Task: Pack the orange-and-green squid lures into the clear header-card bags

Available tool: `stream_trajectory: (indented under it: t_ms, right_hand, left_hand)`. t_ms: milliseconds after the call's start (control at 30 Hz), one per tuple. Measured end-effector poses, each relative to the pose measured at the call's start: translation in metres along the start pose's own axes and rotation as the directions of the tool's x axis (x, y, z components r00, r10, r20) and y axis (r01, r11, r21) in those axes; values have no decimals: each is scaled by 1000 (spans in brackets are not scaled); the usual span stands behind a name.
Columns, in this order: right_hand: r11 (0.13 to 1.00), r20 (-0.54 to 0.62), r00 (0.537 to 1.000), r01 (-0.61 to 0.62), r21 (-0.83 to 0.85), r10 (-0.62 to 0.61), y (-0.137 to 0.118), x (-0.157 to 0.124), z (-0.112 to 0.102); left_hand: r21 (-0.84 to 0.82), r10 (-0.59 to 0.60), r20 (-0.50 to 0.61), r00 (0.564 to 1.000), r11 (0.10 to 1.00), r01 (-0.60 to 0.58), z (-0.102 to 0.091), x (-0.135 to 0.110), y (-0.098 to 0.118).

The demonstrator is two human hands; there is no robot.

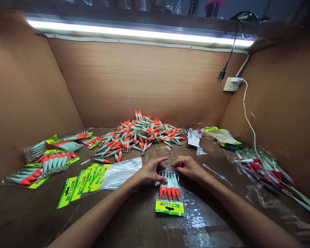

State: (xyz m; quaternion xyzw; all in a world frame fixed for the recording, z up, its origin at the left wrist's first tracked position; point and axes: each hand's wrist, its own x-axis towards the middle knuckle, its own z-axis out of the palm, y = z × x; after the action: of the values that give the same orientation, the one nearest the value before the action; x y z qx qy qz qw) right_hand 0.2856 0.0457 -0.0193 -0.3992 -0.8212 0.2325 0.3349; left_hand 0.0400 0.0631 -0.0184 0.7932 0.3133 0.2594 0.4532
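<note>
A clear packet of lures (169,187) lies in front of me, its yellow-green header marked BCT LURE towards me. Inside are several pale lures with orange ends, lying side by side, their metal hooks at the far end. My left hand (152,173) curves round the packet's far left corner, thumb resting on the plastic and fingers stretched apart from it. At the far right corner, my right hand (187,167) has its fingers curled in a pinch; what lies between the fingertips is too small to make out.
Loose orange-and-pale lures (139,134) are heaped at the back. Flat header bags (84,182) fan out left of my hands, with filled packets (54,160) beyond. On the right lie bagged red lures (263,165), more packaging (222,136) and a white cable (248,120). A handwritten label (193,139) sits behind.
</note>
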Motion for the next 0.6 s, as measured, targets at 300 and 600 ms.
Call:
stream_trajectory:
  t_ms: [300,600]
  right_hand:
    - [833,112,943,328,-446,-312,-10,-30,-5]
    - [931,78,985,172,-322,-156,-19,-53,-14]
  left_hand:
    - [339,88,-90,992,939,-52,7,-24,-2]
    - [588,130,-46,990,805,-79,-8,-31,18]
